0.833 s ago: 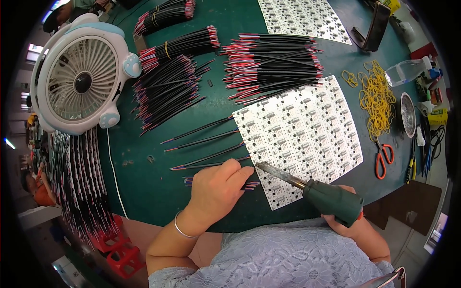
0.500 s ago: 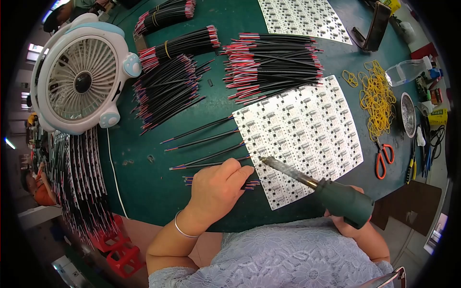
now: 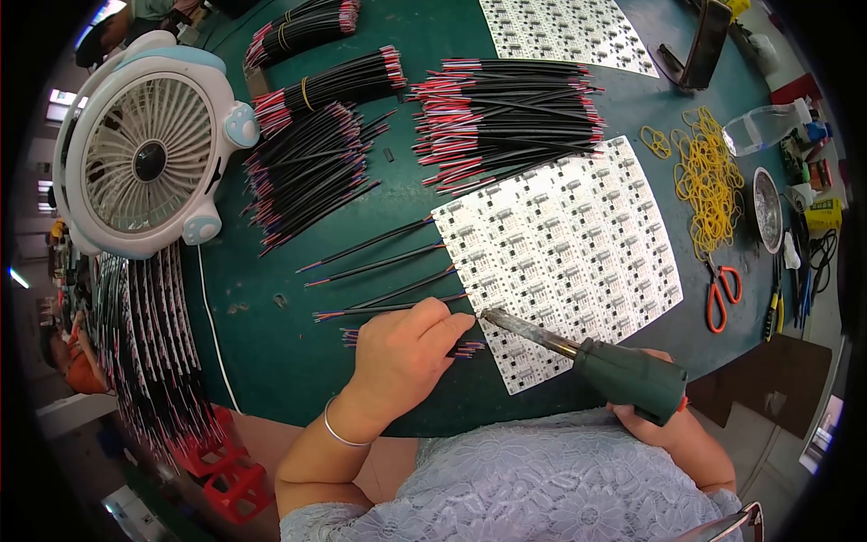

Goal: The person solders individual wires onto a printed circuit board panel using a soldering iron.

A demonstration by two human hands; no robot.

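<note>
My left hand is closed in a pinch at the left edge of a white circuit board panel, on a thin wire mostly hidden by the fingers. My right hand grips a green-handled soldering iron. Its tip meets the panel's left edge, right beside my left fingertips. Several black-sleeved cables stretch left from that edge, their coloured ends on the green table. Under my left hand lie more cables with bare coloured ends.
Piles of black cables and banded bundles lie behind. A white fan stands left. Another panel lies at the back. Yellow rubber bands, orange-handled scissors, a metal bowl and a plastic bottle are right.
The soldering iron has moved left and slightly down, bringing its tip from above the panel to the edge by my left fingertips. My left hand stays almost in place.
</note>
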